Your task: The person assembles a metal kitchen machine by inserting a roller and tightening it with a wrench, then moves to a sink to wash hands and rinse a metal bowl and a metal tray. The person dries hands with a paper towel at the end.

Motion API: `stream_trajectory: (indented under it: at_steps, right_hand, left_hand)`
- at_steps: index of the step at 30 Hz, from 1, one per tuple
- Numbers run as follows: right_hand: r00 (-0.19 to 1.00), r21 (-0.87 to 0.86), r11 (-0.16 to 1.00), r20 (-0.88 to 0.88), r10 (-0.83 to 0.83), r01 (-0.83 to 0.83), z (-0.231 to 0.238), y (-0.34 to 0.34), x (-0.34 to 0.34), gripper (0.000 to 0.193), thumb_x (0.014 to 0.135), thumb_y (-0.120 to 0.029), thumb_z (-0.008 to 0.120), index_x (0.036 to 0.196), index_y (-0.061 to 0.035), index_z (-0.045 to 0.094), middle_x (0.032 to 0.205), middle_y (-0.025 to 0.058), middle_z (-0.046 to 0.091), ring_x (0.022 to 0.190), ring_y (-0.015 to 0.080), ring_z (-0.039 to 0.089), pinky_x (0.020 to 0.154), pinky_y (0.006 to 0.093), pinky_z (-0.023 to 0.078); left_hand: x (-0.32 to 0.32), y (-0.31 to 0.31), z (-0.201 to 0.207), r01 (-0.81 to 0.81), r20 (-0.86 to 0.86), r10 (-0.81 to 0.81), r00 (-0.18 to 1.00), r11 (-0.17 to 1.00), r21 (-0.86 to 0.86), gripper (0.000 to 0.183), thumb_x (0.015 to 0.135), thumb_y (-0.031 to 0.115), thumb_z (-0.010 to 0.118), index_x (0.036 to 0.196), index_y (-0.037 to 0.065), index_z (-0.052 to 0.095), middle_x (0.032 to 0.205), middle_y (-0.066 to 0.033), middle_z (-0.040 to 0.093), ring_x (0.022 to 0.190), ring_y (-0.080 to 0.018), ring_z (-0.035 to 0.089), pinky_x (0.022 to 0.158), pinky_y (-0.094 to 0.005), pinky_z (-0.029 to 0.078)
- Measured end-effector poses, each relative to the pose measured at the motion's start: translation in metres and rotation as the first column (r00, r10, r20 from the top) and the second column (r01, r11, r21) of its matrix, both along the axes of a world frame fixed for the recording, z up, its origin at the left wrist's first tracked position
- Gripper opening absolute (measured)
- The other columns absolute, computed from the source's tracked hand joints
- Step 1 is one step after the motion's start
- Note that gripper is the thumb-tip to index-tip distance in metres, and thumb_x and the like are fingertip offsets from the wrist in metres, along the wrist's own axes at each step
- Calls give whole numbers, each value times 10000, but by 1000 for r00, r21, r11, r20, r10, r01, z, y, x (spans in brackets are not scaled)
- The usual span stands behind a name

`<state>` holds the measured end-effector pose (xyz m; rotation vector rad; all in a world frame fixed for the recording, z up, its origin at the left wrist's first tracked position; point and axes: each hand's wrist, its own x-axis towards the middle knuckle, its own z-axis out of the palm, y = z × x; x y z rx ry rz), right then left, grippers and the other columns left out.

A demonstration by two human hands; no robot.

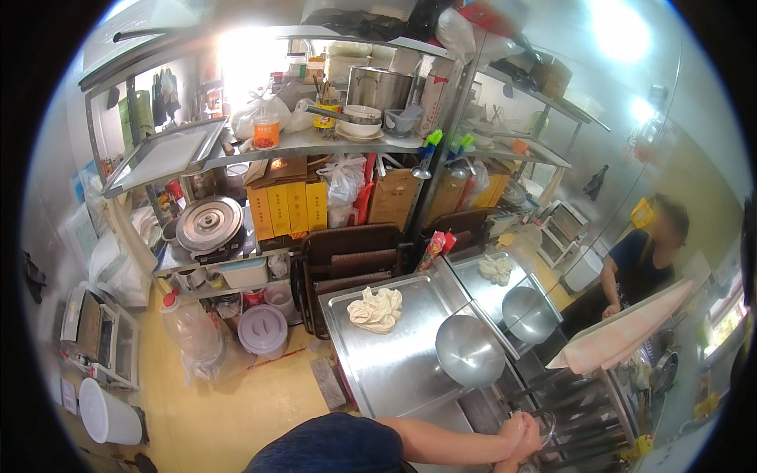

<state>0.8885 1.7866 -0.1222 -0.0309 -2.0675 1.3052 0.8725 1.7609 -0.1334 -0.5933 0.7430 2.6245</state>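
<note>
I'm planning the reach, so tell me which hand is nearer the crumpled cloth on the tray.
Left, narrowly: the left hand is rightward of the cloth and well apart; the right hand, against the left, sits slightly farther right.

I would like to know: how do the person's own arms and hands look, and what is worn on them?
The left arm has a dark blue, short sleeve and is bare below it. The hands show no gloves. The right sleeve is out of view.
</note>
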Motion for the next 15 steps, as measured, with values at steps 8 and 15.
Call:
stream_trajectory:
  at_steps: [8, 15]
  right_hand:
    - [996, -887, 461, 63, 65, 26, 31, -17, 14, 270, 1030, -341, 584, 1112, -84, 612, 865, 7, 593, 818, 126, 578, 747, 265, 491]
    - [931, -986, 121, -69, 359, -119, 21, 55, 17, 470, 1051, -486, 525, 711, -190, 395, 615, -29, 362, 542, 127, 404, 538, 284, 388]
  left_hand:
    - [-14, -6, 1, 534, -455, -293, 841, 585, 610, 288, 1010, 379, 619, 1102, 108, 645, 1061, -2, 675, 883, -124, 618, 790, -265, 485]
    - [16, -4, -15, 728, -582, -562, 587, 681, 76, 439, 1075, 379, 490, 1394, 79, 526, 1342, -51, 587, 1266, -159, 512, 1081, -326, 377]
